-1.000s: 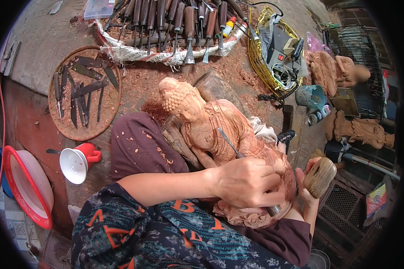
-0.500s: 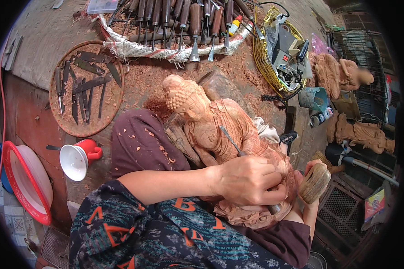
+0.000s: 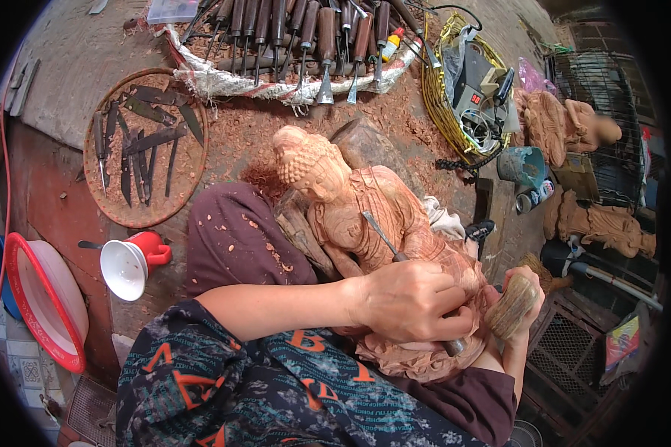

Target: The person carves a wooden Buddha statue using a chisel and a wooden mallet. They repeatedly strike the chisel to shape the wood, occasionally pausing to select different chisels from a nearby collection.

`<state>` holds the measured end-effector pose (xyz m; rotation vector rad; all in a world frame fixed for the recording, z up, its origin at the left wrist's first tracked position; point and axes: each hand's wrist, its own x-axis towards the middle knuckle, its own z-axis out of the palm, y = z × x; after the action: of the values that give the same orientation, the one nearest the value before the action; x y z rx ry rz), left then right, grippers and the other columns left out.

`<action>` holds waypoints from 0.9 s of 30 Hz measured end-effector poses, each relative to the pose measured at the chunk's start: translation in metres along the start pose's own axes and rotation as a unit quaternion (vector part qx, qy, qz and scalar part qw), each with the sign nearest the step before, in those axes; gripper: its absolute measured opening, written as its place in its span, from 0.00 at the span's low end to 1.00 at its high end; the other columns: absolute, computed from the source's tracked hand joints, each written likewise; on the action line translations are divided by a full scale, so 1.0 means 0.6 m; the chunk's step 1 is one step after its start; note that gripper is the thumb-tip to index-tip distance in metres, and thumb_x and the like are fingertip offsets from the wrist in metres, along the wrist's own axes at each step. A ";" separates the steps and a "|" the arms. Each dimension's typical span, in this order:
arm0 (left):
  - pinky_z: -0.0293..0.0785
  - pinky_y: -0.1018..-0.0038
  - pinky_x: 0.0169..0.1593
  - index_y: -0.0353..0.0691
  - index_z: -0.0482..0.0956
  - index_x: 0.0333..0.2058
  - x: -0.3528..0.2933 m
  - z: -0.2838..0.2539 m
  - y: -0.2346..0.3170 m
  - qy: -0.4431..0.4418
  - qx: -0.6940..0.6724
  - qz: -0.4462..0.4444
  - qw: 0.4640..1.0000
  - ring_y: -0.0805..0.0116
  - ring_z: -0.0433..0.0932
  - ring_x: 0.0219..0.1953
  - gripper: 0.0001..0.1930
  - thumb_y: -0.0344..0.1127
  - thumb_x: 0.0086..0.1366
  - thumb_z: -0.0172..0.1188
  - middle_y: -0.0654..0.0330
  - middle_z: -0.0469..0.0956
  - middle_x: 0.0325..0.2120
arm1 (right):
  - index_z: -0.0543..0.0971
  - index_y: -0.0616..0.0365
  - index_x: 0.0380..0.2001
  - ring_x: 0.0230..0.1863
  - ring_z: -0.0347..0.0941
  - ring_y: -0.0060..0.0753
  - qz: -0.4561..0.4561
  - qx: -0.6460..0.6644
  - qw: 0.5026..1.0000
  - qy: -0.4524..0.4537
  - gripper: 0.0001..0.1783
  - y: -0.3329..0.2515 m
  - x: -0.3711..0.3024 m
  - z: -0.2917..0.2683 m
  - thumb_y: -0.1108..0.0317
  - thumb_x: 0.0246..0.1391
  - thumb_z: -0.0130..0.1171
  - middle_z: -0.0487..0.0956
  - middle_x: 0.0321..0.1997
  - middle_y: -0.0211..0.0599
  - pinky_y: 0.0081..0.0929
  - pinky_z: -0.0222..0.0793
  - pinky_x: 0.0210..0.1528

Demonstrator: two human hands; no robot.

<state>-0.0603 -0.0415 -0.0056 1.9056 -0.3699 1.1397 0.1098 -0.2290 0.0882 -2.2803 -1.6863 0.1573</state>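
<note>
- Carved wooden statue [image 3: 406, 205], head view, mid-frame: lies tilted betw. the person's maroon trouser legs [image 3: 250, 238], head to upper centre, base to lower right. Legs prob. brace it; a rough wood offcut [image 3: 302, 238] sits betw. L knee & statue, likely as a wedge. Wood block [image 3: 365, 145] just behind its shoulder; can't tell if touching.
- L hand [image 3: 414, 302], just below centre: fist curled round the handle of a chisel [image 3: 381, 235], blade end to upper left over the statue's torso, butt poking out below the fist. Full-fist grip prob. for a firm tool angle; can't tell if the edge meets wood.
- R hand [image 3: 530, 320], right of centre: fingers wrapped round a worn wooden mallet [image 3: 514, 307], some digits hidden behind it. Mallet near the chisel's butt, apart from it, prob. so both line up.
- Surface: reddish shavings [image 3: 235, 123] all over upper centre, some on the knee too. Dark-handled chisels [image 3: 327, 33] fanned along top edge, prob. for easy reach; round tray [image 3: 191, 160] of loose blades [image 3: 156, 139] upper left.
- Room: red cup [image 3: 123, 270] & red-rimmed basin [image 3: 56, 298] at left; yellow basket [image 3: 429, 97] w/ elec. device [image 3: 470, 89] upper right; more carved figures [image 3: 600, 223], mesh crate [image 3: 566, 335] far right.
</note>
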 end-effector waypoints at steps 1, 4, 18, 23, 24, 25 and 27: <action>0.64 0.76 0.20 0.41 0.74 0.32 0.000 -0.001 0.000 0.000 0.006 0.001 1.000 0.72 0.69 0.20 0.12 0.38 0.48 0.57 0.67 0.64 0.20 | 0.73 0.64 0.34 0.22 0.71 0.36 -0.003 -0.001 1.000 0.004 0.25 0.000 0.002 0.001 0.64 0.33 0.72 0.74 0.26 0.40 0.29 0.63 0.25; 0.64 0.76 0.20 0.42 0.74 0.32 0.005 -0.016 0.004 0.003 0.036 -0.007 0.999 0.72 0.68 0.20 0.12 0.37 0.46 0.58 0.67 0.64 0.19 | 0.74 0.63 0.33 0.21 0.70 0.36 -0.031 -0.003 0.999 0.029 0.24 -0.007 0.011 0.005 0.64 0.33 0.71 0.74 0.25 0.40 0.29 0.63 0.24; 0.78 0.77 0.26 0.47 0.43 0.70 0.102 -0.329 -0.329 0.056 0.081 -0.593 0.799 0.74 0.74 0.27 0.41 0.21 0.59 0.48 0.46 0.71 0.47 | 0.73 0.64 0.34 0.24 0.72 0.40 0.003 0.128 0.992 -0.013 0.24 -0.009 0.016 0.014 0.66 0.28 0.65 0.74 0.26 0.41 0.29 0.67 0.29; 0.76 0.64 0.50 0.38 0.73 0.56 0.062 -0.343 -0.442 -0.115 0.343 -0.476 0.802 0.56 0.80 0.44 0.28 0.32 0.55 0.61 0.37 0.78 0.43 | 0.73 0.64 0.33 0.25 0.73 0.41 0.007 0.125 0.992 -0.031 0.24 -0.011 0.026 0.019 0.69 0.26 0.66 0.74 0.26 0.41 0.29 0.68 0.31; 0.74 0.63 0.54 0.37 0.75 0.54 0.054 -0.349 -0.461 -0.134 0.406 -0.425 0.798 0.53 0.80 0.47 0.27 0.34 0.54 0.63 0.36 0.78 0.43 | 0.73 0.64 0.33 0.26 0.74 0.41 -0.001 0.123 0.992 -0.031 0.24 -0.013 0.029 0.018 0.70 0.26 0.67 0.74 0.26 0.41 0.29 0.68 0.31; 0.73 0.62 0.55 0.38 0.76 0.53 0.058 -0.347 -0.471 -0.116 0.410 -0.420 0.802 0.51 0.80 0.46 0.26 0.35 0.53 0.63 0.37 0.78 0.43 | 0.73 0.63 0.33 0.26 0.74 0.41 -0.004 0.118 0.992 -0.032 0.24 -0.014 0.029 0.017 0.70 0.25 0.67 0.75 0.26 0.41 0.29 0.68 0.32; 0.71 0.61 0.58 0.38 0.77 0.52 0.063 -0.349 -0.484 -0.077 0.419 -0.411 0.806 0.46 0.79 0.45 0.26 0.38 0.53 0.64 0.39 0.79 0.44 | 0.74 0.63 0.33 0.27 0.74 0.41 -0.002 0.120 0.992 -0.031 0.25 -0.011 0.027 0.019 0.70 0.26 0.69 0.75 0.27 0.41 0.29 0.69 0.32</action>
<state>0.0210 0.3009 -0.0820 2.4904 0.9851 0.5431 0.1058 -0.2100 0.0808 -2.1128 -1.6049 0.4102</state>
